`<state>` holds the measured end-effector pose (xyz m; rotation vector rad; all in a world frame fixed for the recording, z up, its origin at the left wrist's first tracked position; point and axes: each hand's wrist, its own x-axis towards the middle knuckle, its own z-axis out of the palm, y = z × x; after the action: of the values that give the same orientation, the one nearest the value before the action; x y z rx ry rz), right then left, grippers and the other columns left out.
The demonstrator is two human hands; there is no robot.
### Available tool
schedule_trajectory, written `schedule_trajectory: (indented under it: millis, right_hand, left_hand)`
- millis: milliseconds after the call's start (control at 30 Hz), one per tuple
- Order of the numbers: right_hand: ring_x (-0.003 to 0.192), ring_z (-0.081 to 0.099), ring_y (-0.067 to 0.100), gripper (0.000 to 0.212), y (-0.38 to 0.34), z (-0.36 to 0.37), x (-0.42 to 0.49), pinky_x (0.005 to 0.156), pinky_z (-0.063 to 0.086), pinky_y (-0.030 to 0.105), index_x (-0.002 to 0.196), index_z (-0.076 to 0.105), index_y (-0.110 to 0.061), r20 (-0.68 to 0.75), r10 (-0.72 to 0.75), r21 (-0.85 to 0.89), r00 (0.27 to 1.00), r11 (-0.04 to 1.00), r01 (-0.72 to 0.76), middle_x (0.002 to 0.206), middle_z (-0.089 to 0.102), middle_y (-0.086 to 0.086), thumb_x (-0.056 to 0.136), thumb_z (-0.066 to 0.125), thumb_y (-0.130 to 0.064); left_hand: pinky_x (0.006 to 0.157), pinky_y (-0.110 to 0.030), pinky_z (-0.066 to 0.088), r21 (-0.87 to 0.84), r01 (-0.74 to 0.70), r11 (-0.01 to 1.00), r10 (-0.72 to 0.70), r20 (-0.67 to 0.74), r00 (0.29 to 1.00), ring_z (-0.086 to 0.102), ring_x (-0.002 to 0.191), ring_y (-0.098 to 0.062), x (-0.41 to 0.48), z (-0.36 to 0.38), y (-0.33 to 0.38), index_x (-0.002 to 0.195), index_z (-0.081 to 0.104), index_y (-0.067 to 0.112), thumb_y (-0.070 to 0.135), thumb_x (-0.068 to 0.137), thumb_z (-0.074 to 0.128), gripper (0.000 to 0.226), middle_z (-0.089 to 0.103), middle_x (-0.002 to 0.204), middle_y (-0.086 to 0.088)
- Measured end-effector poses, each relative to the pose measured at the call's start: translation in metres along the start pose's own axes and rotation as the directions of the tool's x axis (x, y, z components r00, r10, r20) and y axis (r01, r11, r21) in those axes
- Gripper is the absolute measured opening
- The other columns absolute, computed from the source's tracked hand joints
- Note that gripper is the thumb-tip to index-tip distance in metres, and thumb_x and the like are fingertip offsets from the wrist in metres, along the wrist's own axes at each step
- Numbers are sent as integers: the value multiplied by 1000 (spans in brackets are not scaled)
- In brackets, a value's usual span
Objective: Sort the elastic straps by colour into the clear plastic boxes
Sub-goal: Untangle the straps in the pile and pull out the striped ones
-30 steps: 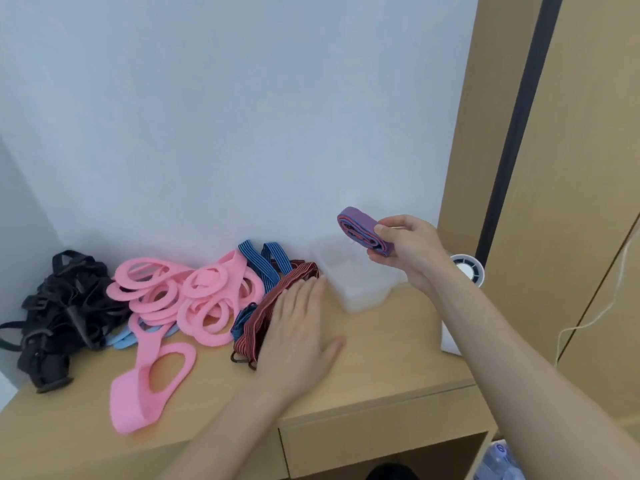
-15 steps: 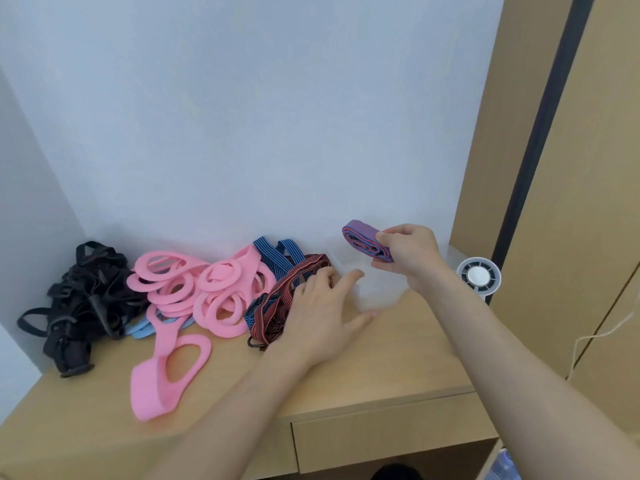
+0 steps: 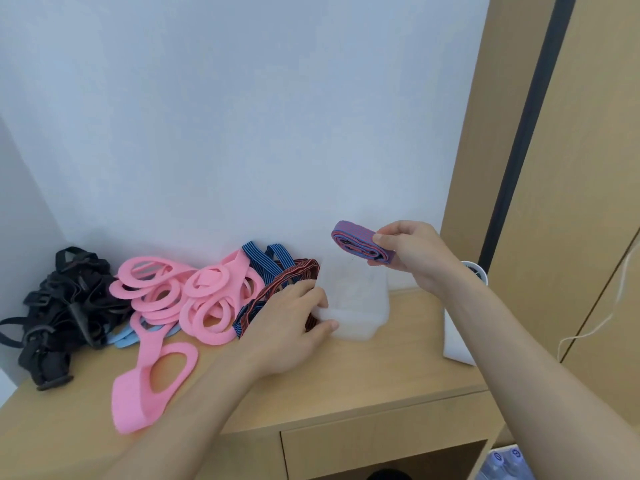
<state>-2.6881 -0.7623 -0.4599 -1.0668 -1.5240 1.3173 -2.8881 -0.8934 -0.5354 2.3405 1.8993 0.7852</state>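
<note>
At the far left of the wooden desk (image 3: 381,368) lies a tangled heap of black straps (image 3: 59,306). Touching it on the right is the pile of pink straps (image 3: 194,296), with a few light blue straps (image 3: 126,337) poking out beneath. Behind and beside the pink ones lie a blue striped strap (image 3: 259,259) and a red-and-dark striped strap (image 3: 287,282).

The left hand (image 3: 291,327) reaches over that striped strap, with its fingers and thumb curled round the near-left corner of the clear plastic box (image 3: 360,306), steadying it. The box stands against the wall; its walls are hazy, so I cannot tell whether anything lies inside.

Above the box's far side, the right hand (image 3: 412,252) pinches a folded purple strap (image 3: 356,245) between thumb and fingers, clear of the rim. A white appliance (image 3: 460,341) stands just right of the box, partly hidden by the forearm.

The step in hand looks like the first drop, purple into this box. The next move calls for lowering the strap inside the rim before letting go, so the fold does not spring open over the edge.
</note>
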Motion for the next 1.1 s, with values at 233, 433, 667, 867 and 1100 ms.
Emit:
schedule_trajectory:
  millis: [233,433,667,867,1100]
  right_hand:
    - [67,69,28,6,0,-4,-2,70,53,29,92,70,2,324,-66,-269,944,950,159,80,71,16,90,66,5]
    - [63,60,12,14,-13,7,9,61,47,16,82,74,-9,464,-5,-556,886,777,295,72,67,6,87,67,3]
    - [78,63,15,15,-16,32,29,70,50,21,90,74,-10,562,227,-674,796,684,280,85,71,5,91,64,1]
    - [104,59,26,25,-2,56,41,97,52,37,117,57,-6,490,311,-661,815,742,114,111,58,12,94,67,-3]
    - [94,66,27,18,12,58,40,89,59,45,100,64,-9,465,277,-544,840,838,25,100,69,13,87,76,-6]
  left_hand:
    - [101,-30,39,-44,21,999,-24,-62,998,49,113,-6,-14,-6,0,124,58,29,46,93,66,37,55,124,16]
    - [100,-26,45,-252,140,958,-164,-78,983,53,117,6,-15,-7,4,128,36,43,41,82,78,62,59,120,25]
    - [101,-35,45,-184,113,976,-131,-89,987,53,113,-4,-13,-4,4,138,51,30,46,84,76,61,53,126,15]
    - [97,-32,47,-225,122,967,-148,-103,984,54,110,2,-14,1,2,133,53,32,45,83,77,57,54,126,19]
    - [96,-33,46,-227,121,966,-150,-116,982,52,110,-2,-15,5,2,131,51,36,49,83,75,56,53,121,20]
